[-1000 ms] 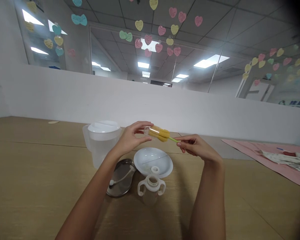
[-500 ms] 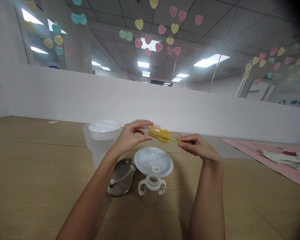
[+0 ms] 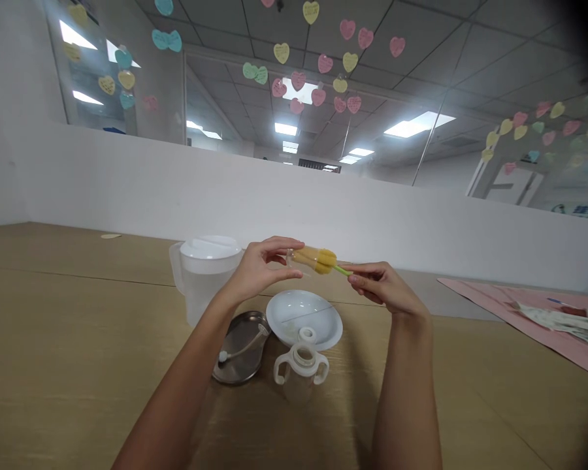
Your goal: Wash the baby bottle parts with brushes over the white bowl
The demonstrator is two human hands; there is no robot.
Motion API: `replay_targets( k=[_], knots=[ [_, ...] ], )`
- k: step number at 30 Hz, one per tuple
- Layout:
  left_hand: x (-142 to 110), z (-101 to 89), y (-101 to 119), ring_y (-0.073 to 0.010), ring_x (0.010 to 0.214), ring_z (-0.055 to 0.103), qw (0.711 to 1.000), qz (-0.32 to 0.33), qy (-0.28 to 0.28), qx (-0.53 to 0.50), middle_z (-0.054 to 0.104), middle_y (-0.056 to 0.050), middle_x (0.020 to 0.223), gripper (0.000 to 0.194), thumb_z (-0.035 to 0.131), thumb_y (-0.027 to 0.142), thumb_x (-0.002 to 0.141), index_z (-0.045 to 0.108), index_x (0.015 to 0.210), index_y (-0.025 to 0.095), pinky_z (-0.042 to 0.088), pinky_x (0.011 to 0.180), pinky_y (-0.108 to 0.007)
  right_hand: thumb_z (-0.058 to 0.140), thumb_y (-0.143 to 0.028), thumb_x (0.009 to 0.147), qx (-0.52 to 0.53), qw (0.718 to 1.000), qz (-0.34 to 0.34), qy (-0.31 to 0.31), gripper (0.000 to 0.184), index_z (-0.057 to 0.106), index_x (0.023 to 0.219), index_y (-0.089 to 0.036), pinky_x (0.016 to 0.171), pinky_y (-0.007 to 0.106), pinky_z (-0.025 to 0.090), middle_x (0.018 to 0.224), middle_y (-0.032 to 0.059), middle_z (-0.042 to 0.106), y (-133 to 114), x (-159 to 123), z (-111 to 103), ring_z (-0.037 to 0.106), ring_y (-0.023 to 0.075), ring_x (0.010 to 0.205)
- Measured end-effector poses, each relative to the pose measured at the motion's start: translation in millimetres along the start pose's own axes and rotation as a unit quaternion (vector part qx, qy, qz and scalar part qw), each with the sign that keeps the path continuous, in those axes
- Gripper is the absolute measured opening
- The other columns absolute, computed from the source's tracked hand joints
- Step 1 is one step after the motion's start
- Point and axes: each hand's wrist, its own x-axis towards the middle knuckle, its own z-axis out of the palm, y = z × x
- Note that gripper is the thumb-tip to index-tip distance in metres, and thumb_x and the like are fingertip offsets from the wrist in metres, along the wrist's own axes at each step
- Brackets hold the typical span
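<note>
My left hand [image 3: 267,264] is closed round the left end of a small clear cup-shaped piece [image 3: 298,258], thumb below and fingers above. A yellow sponge brush [image 3: 327,261] sits partly inside it, its lobed end sticking out to the right. My right hand [image 3: 385,284] pinches the brush's thin green handle. Below the hands is a white bowl [image 3: 294,303] with a white ring [image 3: 307,335] at its front edge. Nearest me stands a clear sippy bottle [image 3: 301,375] with two white handles, its top uncovered. Left of it, a straw [image 3: 247,346] lies in a metal kidney dish [image 3: 240,373].
A lidded translucent pitcher [image 3: 206,284] stands at the left, close to my left wrist. At the right a pink mat [image 3: 475,294] carries a patterned cloth [image 3: 558,318]. A white wall [image 3: 127,189] with glass above it closes off the table's back.
The yellow sponge shows a different shape in the clear piece, with a shorter bunched part outside it. Both hands keep their grips and have barely moved; the whole view has shifted slightly.
</note>
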Motion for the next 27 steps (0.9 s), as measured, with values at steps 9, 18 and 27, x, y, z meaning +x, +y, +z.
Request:
replay_targets(
  k=[9,18,27],
  knots=[
    [-0.9,1.7,1.8,-0.0150,0.082,0.055,0.997,0.028,-0.004,0.078,0.061,-0.005,0.099,0.045,0.072,0.031,0.060,0.063,0.103,0.025,0.047,0.076,-0.030,0.060,-0.043,0.071,-0.087,0.996,0.012,0.005,0.050,0.060,0.110,-0.013,0.042,0.022,0.015,0.054,-0.0027,0.039,-10.1,2.8,7.4,0.027,0.0059,0.048],
    [-1.0,6.8,4.0,-0.0154,0.084,0.056,0.997,0.025,0.001,0.077,0.062,-0.005,0.103,0.054,0.074,0.025,0.057,0.059,0.109,0.022,0.048,0.080,-0.030,0.061,-0.045,0.070,-0.093,0.994,0.022,-0.060,0.050,0.063,0.105,-0.010,0.043,0.022,0.017,0.049,-0.0054,0.031,-7.5,2.7,6.0,0.023,0.0056,0.047],
    [-0.9,10.1,6.2,-0.0173,0.089,0.056,0.998,0.014,-0.022,0.050,0.061,-0.005,0.103,0.048,0.074,0.025,0.058,0.062,0.105,0.023,0.048,0.079,-0.031,0.062,-0.041,0.071,-0.071,0.995,0.001,-0.072,0.049,0.061,0.108,-0.009,0.040,0.021,0.013,0.047,-0.0068,0.027,7.5,2.7,-4.5,0.019,0.0039,0.043]
  ],
)
